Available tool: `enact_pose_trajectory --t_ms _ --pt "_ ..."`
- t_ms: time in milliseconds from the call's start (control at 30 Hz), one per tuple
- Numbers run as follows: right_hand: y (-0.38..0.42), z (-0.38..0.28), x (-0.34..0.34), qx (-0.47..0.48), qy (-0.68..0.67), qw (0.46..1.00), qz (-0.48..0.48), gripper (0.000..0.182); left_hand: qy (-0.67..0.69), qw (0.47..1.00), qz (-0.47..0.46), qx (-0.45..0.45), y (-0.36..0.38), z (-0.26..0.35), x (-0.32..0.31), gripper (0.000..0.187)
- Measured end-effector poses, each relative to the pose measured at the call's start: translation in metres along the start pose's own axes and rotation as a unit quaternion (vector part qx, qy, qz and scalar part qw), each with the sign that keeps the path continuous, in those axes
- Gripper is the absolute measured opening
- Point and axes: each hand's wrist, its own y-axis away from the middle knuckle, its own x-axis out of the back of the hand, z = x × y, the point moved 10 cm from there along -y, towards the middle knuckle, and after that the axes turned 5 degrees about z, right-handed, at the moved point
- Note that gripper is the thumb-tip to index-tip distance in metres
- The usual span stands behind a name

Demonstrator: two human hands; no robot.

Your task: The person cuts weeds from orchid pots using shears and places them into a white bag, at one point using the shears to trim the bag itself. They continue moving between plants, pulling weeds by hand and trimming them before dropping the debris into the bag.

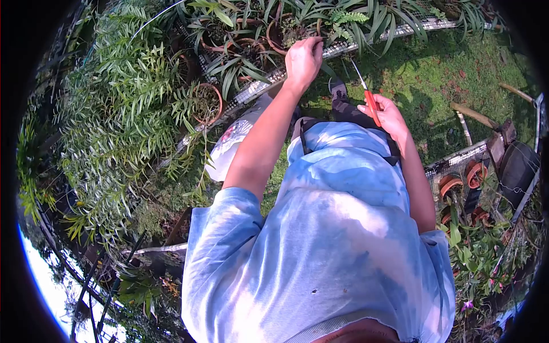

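My left hand (303,64) is closed, its fingers pressed together beside the rim of a terracotta pot (273,39) at the top of the view. What the fingers hold, if anything, is too small to make out. Strappy green leaves (377,20) spread around and behind that pot. My right hand (390,118) is wrapped around the red handle of a pair of scissors (372,107), held low in front of my body. The narrow metal blades point up and to the left, apart from the plants.
A metal mesh bench edge (346,46) runs between me and the pots. Another terracotta pot (210,104) sits at the left among dense foliage (126,108). A white bag (231,146) hangs by my left side. Mossy ground (452,80), wooden poles (474,115) and small pots (450,186) lie right.
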Motion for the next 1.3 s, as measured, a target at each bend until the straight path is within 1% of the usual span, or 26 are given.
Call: enact_pose_trajectory --t_ms 67,133,167,267,300,400,467,533,600,633,733,767,800,867,900,933,967,1000,1033,1067,1133,1167,1200,1267,1300 --pt "0.002 -0.009 0.0 0.005 -0.004 1.0 0.018 0.034 0.028 0.999 -0.016 0.018 0.017 0.0 0.003 0.014" --pt "-0.004 -0.011 -0.003 0.009 -0.012 1.0 0.015 0.035 0.053 0.995 -0.038 0.069 0.037 -0.013 0.005 0.014" --pt "-0.005 -0.011 -0.005 0.009 -0.016 1.0 0.014 0.035 0.06 0.995 -0.029 0.077 0.044 -0.019 0.011 0.015" --pt "-0.008 -0.024 -0.021 0.033 -0.029 0.999 -0.006 0.035 0.049 0.987 -0.034 0.149 0.057 -0.038 0.036 0.017" --pt "-0.008 -0.028 -0.028 0.033 -0.02 0.999 -0.013 0.035 0.044 0.986 -0.024 0.161 0.059 -0.044 0.047 0.021" --pt "-0.011 -0.041 -0.048 0.041 -0.002 0.999 -0.034 0.035 -0.005 0.977 -0.024 0.213 0.065 -0.065 0.075 0.024" --pt "-0.013 -0.045 -0.059 0.057 -0.003 0.997 -0.044 0.035 -0.097 0.984 0.026 0.149 0.063 -0.072 0.097 0.026" --pt "-0.011 -0.052 -0.071 0.058 0.006 0.997 -0.055 0.036 -0.08 0.989 0.113 0.051 0.057 -0.062 0.119 0.017" --pt "-0.008 -0.06 -0.083 0.059 0.019 0.996 -0.059 0.037 -0.109 0.989 0.095 -0.011 0.054 -0.054 0.12 0.012" --pt "-0.006 -0.064 -0.089 0.058 0.028 0.996 -0.059 0.037 -0.123 0.988 0.085 -0.042 0.053 -0.048 0.12 0.01" --pt "-0.005 -0.055 -0.103 0.062 0.03 0.996 -0.055 0.039 -0.107 0.99 -0.053 -0.068 0.059 -0.035 0.093 0.01" --pt "-0.006 -0.052 -0.108 0.064 0.026 0.996 -0.054 0.039 -0.091 0.99 -0.084 -0.073 0.062 -0.028 0.088 0.009" --pt "-0.005 -0.049 -0.113 0.052 0.008 0.997 -0.052 0.036 -0.093 0.987 -0.094 -0.086 0.061 -0.02 0.088 0.009" --pt "0.001 -0.044 -0.123 0.03 -0.027 0.998 -0.047 0.03 -0.119 0.984 -0.071 -0.116 0.044 -0.012 0.097 0.011" --pt "-0.003 -0.035 -0.127 0.035 -0.051 0.997 -0.037 0.029 -0.143 0.982 -0.047 -0.117 0.027 -0.013 0.103 0.013" --pt "-0.003 -0.032 -0.132 0.033 -0.071 0.996 -0.033 0.028 -0.166 0.979 -0.023 -0.118 0.009 -0.019 0.107 0.015" --pt "-0.005 -0.027 -0.137 0.024 -0.075 0.996 -0.028 0.027 -0.198 0.972 -0.02 -0.125 -0.009 -0.033 0.104 0.02" --pt "-0.007 -0.021 -0.141 0.014 -0.081 0.996 -0.022 0.026 -0.25 0.96 -0.066 -0.109 -0.026 -0.055 0.093 0.031" --pt "-0.008 -0.018 -0.147 0.02 -0.114 0.993 -0.016 0.036 -0.267 0.952 -0.115 -0.094 -0.037 -0.08 0.079 0.037" --pt "-0.011 -0.013 -0.152 0.03 -0.13 0.991 -0.015 0.036 -0.284 0.942 -0.163 -0.079 -0.045 -0.103 0.064 0.044" --pt "-0.011 -0.009 -0.162 0.037 -0.16 0.986 -0.003 0.028 -0.336 0.887 -0.313 -0.046 -0.049 -0.143 0.035 0.05" --pt "-0.009 -0.004 -0.167 0.02 -0.188 0.982 -0.003 0.028 -0.348 0.864 -0.359 -0.055 -0.046 -0.158 0.023 0.048" --pt "-0.008 0.003 -0.17 0.028 -0.2 0.979 -0.002 0.028 -0.368 0.848 -0.376 -0.069 -0.044 -0.165 0.018 0.048" --pt "-0.007 0.019 -0.177 0.047 -0.222 0.974 0.0 0.028 -0.362 0.853 -0.369 -0.076 -0.044 -0.174 0.015 0.044" --pt "-0.003 0.025 -0.181 0.035 -0.275 0.961 -0.006 0.028 -0.351 0.856 -0.371 -0.088 -0.045 -0.174 0.013 0.042"
